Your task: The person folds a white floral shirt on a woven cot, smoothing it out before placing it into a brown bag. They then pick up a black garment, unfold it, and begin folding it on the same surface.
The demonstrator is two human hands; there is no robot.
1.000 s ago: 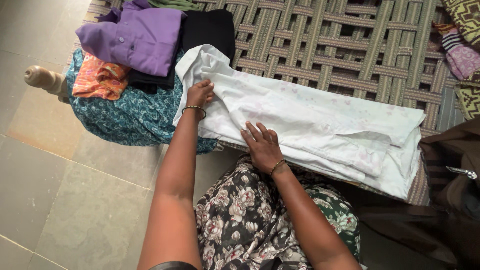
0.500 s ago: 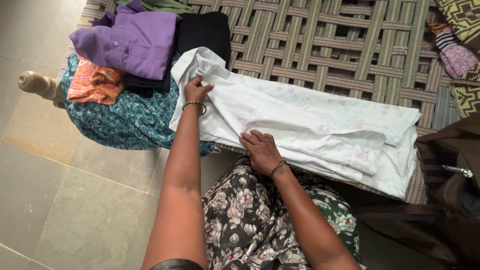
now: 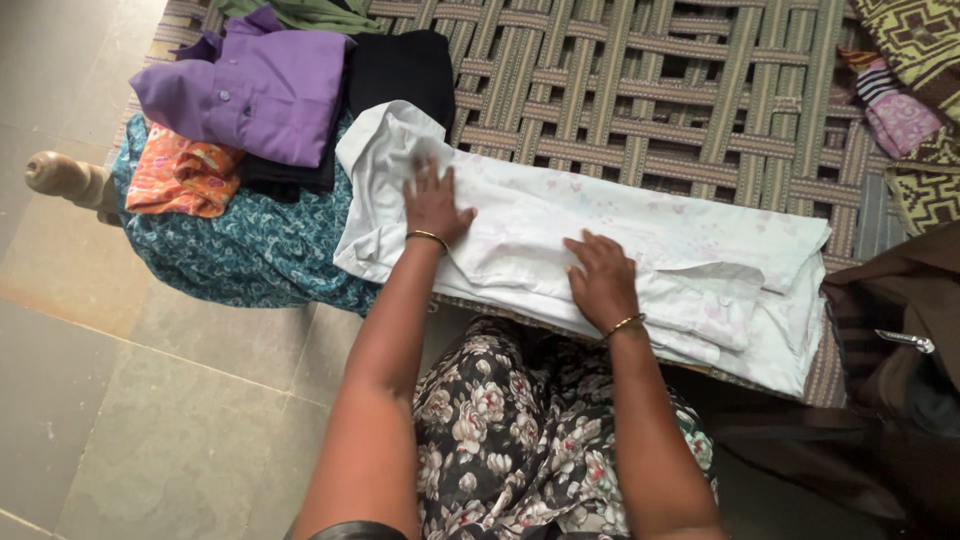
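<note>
Moved since before: both your hands have let go of the cloth's edge and now lie flat on it; your right hand has slid further right along the fold.
Your lap: floral dress (image 3: 500,430), nearest you, against the cot's edge.
Right hand (image 3: 602,277): open, palm down, fingers spread, pressing the middle of the white garment (image 3: 700,250).
Left hand (image 3: 435,205): open and flat too, pressing the garment's left end, gripping nothing.
White garment: folded lengthwise, lying across the woven cot (image 3: 640,90) along its near edge.
Left of it: teal printed cloth (image 3: 240,250) under an orange piece (image 3: 180,175).
Further back: purple shirt (image 3: 255,90) on a black garment (image 3: 400,65).
</note>
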